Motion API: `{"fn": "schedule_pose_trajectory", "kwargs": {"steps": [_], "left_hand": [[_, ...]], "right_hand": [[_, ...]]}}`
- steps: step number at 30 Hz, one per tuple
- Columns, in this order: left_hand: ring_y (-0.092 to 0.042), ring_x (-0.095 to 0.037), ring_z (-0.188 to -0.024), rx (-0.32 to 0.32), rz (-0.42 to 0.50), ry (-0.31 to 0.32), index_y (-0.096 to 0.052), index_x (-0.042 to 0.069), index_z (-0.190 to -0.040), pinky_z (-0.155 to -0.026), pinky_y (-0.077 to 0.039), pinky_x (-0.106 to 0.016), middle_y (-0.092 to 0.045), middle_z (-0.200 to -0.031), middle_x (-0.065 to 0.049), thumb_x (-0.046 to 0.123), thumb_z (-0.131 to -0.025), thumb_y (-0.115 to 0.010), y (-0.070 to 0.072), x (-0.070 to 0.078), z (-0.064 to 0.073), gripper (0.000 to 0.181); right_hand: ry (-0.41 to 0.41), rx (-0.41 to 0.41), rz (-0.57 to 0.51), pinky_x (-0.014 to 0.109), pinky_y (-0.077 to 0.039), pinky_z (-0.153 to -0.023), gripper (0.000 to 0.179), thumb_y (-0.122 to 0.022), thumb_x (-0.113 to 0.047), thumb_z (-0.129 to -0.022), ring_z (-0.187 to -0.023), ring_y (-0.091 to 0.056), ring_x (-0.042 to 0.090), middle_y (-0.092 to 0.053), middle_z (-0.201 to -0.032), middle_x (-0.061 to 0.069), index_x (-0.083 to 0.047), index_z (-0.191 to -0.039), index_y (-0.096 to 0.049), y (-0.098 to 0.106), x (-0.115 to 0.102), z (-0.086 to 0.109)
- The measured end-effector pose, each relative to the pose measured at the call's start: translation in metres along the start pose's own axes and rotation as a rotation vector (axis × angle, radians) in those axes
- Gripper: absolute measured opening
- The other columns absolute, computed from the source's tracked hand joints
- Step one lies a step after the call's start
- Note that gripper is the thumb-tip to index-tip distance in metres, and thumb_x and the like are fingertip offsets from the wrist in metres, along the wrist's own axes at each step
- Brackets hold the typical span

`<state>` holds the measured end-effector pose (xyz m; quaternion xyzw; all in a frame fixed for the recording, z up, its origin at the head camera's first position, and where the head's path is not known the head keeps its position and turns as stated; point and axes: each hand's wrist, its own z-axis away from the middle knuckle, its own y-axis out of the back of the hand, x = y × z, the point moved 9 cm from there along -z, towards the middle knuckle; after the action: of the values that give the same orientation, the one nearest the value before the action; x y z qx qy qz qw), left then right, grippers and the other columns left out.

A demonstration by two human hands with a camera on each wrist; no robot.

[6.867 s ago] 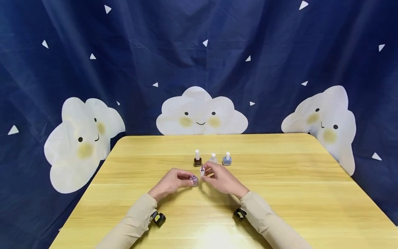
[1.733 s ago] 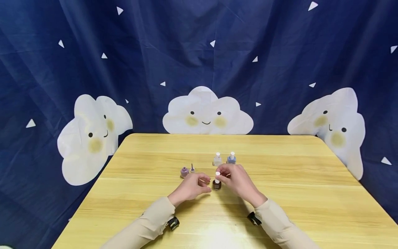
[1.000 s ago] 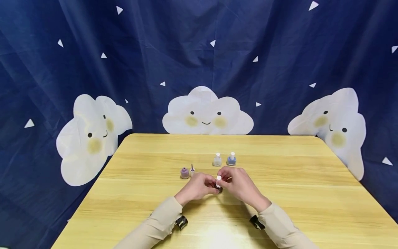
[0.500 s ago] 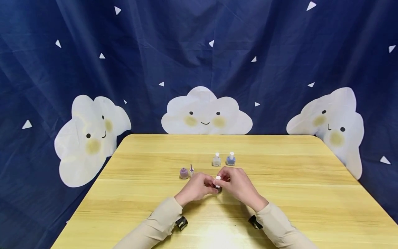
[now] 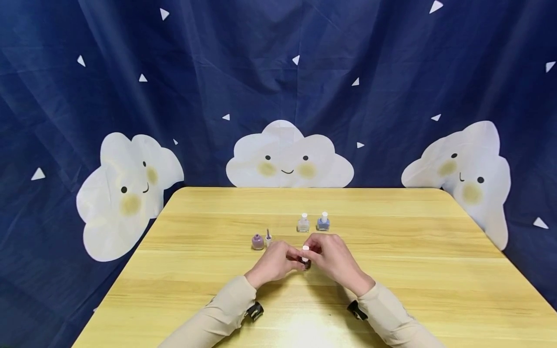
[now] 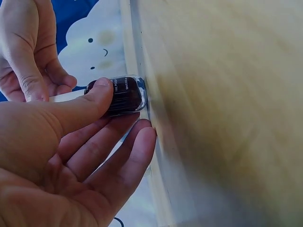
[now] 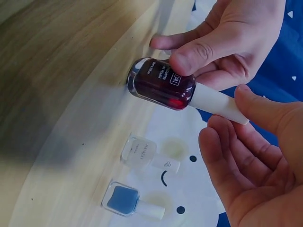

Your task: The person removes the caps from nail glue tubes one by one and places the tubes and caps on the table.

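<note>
A dark red nail polish bottle (image 7: 163,85) with a white cap (image 7: 218,102) is between my two hands at the middle of the table. My left hand (image 5: 278,261) pinches the glass body between thumb and fingers, as the left wrist view shows with the dark bottle (image 6: 125,96). My right hand (image 5: 332,257) pinches the white cap with thumb and fingertips. The cap sits on the bottle's neck. Left of my hands stands an uncapped purple nail polish bottle (image 5: 257,242), and beside it its white cap (image 5: 268,239) rests with the brush pointing up.
Behind my hands stand a clear nail polish bottle (image 5: 303,224) and a blue one (image 5: 323,223), both capped in white. The wooden table (image 5: 209,212) ends at a dark blue curtain (image 5: 261,58) printed with clouds.
Earlier my hands held the purple bottle and its brush cap; these now stand at the left. The dark red bottle came forward from the back row, and my left hand closed on its body.
</note>
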<state>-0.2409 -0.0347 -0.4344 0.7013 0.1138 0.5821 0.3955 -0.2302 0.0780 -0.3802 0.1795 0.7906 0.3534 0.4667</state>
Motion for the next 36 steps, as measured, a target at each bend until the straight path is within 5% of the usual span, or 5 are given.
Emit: {"fn": "schedule_pose_trajectory", "kwargs": {"steps": [17, 36], "left_hand": [[-0.048, -0.003, -0.058, 0.012, -0.049, -0.078, -0.082, 0.013, -0.104, -0.061, -0.04, -0.021, -0.08, -0.092, -0.003, 0.016, -0.085, -0.083, 0.0008, 0.0043, 0.0015, 0.019], [-0.048, -0.004, -0.056, -0.018, -0.043, -0.103, -0.079, 0.013, -0.11, -0.06, -0.041, -0.02, -0.079, -0.101, -0.005, 0.016, -0.087, -0.08, 0.001, 0.0044, 0.0019, 0.023]], "right_hand": [[0.047, -0.022, 0.0, 0.019, -0.048, -0.059, 0.01, -0.081, -0.017, -0.087, -0.065, -0.059, -0.003, -0.071, -0.077, -0.008, -0.015, -0.084, -0.072, 0.0, -0.0024, 0.0011], [0.066, -0.016, -0.026, 0.019, -0.051, -0.06, 0.008, -0.08, -0.014, -0.088, -0.068, -0.064, 0.002, -0.074, -0.081, -0.004, -0.013, -0.086, -0.073, -0.0002, -0.0015, 0.0004]]}}
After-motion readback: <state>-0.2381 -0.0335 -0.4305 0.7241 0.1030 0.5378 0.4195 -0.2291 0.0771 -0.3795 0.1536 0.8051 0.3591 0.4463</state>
